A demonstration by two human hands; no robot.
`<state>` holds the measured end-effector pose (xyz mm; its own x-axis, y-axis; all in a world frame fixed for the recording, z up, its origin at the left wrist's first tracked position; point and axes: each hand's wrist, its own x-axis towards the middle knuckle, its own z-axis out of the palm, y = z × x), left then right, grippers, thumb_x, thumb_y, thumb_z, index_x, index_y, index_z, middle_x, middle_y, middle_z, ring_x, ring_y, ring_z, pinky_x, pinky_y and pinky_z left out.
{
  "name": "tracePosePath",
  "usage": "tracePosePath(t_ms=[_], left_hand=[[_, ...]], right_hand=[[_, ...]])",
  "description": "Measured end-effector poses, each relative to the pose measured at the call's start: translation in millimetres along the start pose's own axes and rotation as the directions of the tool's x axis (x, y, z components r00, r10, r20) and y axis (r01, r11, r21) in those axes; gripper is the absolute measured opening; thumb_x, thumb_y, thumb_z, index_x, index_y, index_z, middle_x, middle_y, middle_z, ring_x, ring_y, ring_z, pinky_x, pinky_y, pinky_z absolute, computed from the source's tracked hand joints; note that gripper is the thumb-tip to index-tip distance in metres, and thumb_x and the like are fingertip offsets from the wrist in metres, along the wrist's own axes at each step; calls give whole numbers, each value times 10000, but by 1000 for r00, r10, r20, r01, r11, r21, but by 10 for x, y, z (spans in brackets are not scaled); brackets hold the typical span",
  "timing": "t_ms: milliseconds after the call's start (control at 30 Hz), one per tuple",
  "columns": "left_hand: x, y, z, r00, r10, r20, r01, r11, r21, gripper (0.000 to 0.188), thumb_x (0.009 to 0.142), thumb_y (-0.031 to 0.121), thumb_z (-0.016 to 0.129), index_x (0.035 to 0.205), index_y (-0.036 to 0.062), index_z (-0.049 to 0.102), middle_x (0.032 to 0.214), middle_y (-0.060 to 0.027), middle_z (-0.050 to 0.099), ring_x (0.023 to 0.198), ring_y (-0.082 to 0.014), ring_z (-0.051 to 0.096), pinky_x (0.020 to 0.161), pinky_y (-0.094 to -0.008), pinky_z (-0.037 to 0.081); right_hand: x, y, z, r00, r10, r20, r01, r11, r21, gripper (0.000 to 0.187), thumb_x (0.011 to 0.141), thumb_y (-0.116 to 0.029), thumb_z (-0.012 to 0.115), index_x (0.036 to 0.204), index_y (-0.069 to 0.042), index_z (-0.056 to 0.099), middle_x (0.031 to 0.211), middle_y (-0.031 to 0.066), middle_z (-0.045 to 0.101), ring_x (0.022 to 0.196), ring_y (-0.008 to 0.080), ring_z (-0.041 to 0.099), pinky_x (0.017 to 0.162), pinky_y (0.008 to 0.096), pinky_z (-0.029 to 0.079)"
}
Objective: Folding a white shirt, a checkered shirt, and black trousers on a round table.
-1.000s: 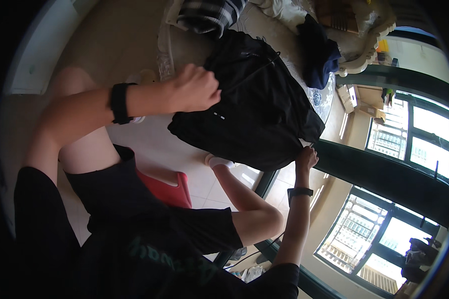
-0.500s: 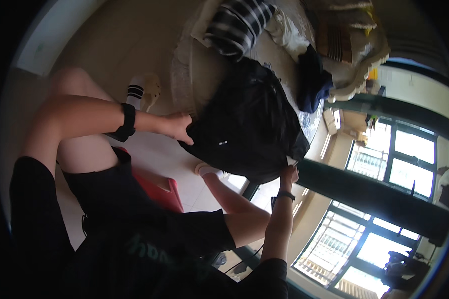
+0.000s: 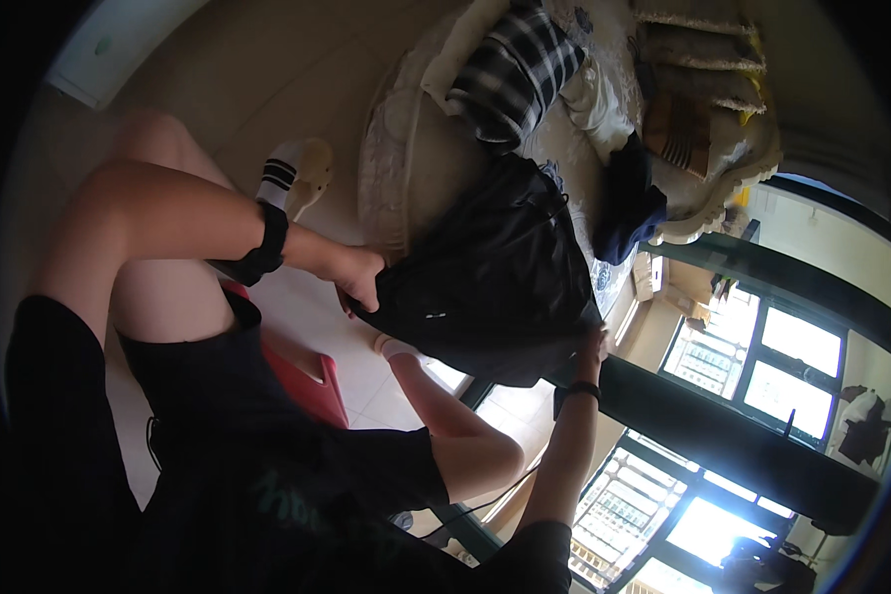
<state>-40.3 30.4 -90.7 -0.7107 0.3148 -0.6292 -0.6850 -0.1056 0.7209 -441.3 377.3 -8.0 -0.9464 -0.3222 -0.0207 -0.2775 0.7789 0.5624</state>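
One black garment (image 3: 495,287), two hands, left hand (image 3: 358,279) fingers and right hand (image 3: 592,344) fingers gripping its edges

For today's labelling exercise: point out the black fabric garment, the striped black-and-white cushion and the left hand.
black fabric garment (image 3: 495,267), head view, middle of the cloth.
striped black-and-white cushion (image 3: 510,74), head view, its centre.
left hand (image 3: 358,277), head view, back of the hand.

garment (image 3: 495,287): black | pillow (image 3: 513,74): black-white plaid | stool (image 3: 307,381): red
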Motion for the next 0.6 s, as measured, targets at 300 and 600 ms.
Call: tracePosePath(t_ms=[300,600], left_hand=[[9,-40,-69,998,53,-41,-47,990,134,349,667,9,568,1013,4,523,716,-122,627,573,-182,640,486,-262,551],[-41,22,-80,1000,-5,25,0,981,194,292,664,45,607,932,-61,557,717,-128,642,577,-179,646,495,-261,542]], right_hand=[[-24,-1648,-1237,913,-258,-315,406,632,660,282,786,-221,539,921,23,582,971,238,575,945,387,542,809,435,437],[183,-2342,-1686,991,-76,-107,118,869,480,279,623,-167,574,822,7,663,913,226,628,895,392,597,769,427,485]])
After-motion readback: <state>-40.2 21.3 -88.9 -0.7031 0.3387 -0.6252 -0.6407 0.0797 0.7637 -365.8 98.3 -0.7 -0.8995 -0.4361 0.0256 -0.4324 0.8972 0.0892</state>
